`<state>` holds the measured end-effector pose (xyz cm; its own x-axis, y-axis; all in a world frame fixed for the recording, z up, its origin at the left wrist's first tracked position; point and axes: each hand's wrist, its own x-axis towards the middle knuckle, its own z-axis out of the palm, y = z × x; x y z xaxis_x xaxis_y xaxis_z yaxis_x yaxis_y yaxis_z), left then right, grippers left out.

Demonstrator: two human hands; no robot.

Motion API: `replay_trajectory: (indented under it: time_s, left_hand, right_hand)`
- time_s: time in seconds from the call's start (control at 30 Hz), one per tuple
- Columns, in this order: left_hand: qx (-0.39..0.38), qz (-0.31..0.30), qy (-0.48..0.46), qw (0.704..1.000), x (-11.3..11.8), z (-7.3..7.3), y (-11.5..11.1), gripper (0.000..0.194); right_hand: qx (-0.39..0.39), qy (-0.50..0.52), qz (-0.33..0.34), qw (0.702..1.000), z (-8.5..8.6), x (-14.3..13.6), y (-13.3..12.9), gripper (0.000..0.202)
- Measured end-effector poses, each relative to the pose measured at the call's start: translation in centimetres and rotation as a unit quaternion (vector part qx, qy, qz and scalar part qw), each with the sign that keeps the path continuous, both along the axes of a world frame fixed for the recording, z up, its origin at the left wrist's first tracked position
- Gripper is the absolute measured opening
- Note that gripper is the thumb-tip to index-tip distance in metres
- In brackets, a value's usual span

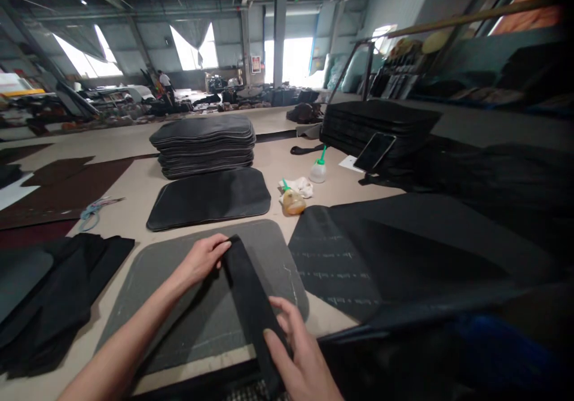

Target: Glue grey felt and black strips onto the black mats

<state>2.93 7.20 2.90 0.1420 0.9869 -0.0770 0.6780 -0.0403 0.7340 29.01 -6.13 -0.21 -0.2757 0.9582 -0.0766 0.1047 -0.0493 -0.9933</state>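
Observation:
A long black strip [251, 296] slants over a grey rounded panel [179, 305] at the table's near edge. My left hand [207, 259] pinches the strip's far end between thumb and fingers. Lower right, my right hand [293, 347] grips the strip's near part, thumb on top and fingers at its right edge. Behind the grey panel lies a black rounded panel [210, 198], and beyond that a stack of similar panels [204, 147]. To the right of the grey panel is a large black sheet [341, 257] with rows of pale writing.
A bottle of amber liquid [293, 202] rests by a white cloth [302, 187]; a green-tipped bottle [318, 171] stands behind. Scissors [94, 213] and black pieces [67, 293] are left. A phone [375, 152] leans against a black stack [381, 120]. A person [165, 87] stands far back.

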Motion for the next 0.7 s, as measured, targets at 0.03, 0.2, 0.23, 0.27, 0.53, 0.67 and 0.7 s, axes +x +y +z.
replay_trajectory:
  time_s: [0.03,0.2,0.23,0.27,0.53,0.67,0.7]
  left_hand:
    - [0.043,-0.006,0.063,0.997,0.1,0.0,1.3,0.038]
    - [0.114,0.020,0.191,0.975,1.0,-0.5,5.9,0.023]
    - [0.116,0.025,0.205,0.972,1.1,-0.8,6.4,0.021]
    - [0.118,0.026,0.217,0.969,1.2,-1.1,6.7,0.020]
    - [0.131,0.017,0.278,0.952,0.9,-2.0,7.9,0.019]
    - [0.138,0.014,0.298,0.944,0.9,-1.8,8.1,0.018]
    - [0.139,0.012,0.302,0.943,0.9,-1.8,8.1,0.018]
  right_hand:
    - [0.006,-0.006,-0.011,1.000,-0.1,-0.2,0.2,0.055]
    - [-0.013,-0.014,0.010,1.000,-0.1,-1.5,1.5,0.044]
    - [-0.013,-0.013,0.020,1.000,0.0,-1.7,1.8,0.043]
    - [-0.011,-0.012,0.027,1.000,0.0,-1.8,2.1,0.041]
    - [-0.002,-0.019,0.036,0.999,-0.4,-2.1,2.7,0.025]
    - [-0.004,-0.031,0.037,0.999,-0.4,-2.3,2.5,0.020]
    - [-0.006,-0.030,0.036,0.999,-0.3,-2.3,2.5,0.018]
